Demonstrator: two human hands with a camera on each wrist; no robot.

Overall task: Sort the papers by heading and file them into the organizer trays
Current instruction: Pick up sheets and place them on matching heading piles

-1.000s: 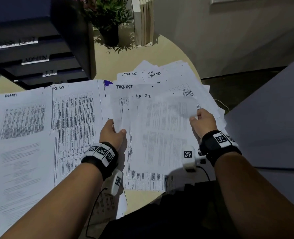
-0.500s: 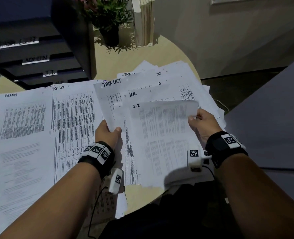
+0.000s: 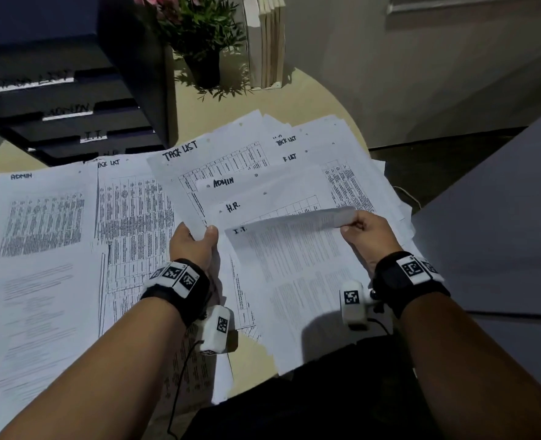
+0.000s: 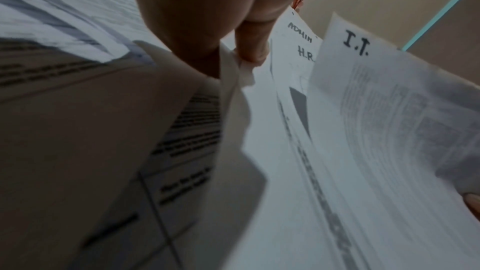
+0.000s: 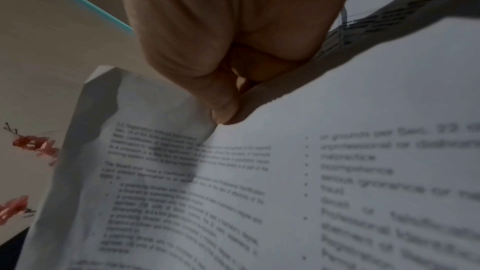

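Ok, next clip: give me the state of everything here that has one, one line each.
left hand: grips the left edge of the fanned sheets.
right hand: pinches the I.T. sheet's top right corner.
I.T. sheet: lifted off the fan, top edge curled over.
H.R. sheet: in the fan, heading exposed.
ADMIN sheet: in the fan, heading exposed.
TASK LIST sheet: back of the fan.
organizer trays: labelled; contents cannot be seen.

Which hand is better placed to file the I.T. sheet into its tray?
Probably the right hand: it already pinches the I.T. sheet, while the left hand grips the remaining stack.
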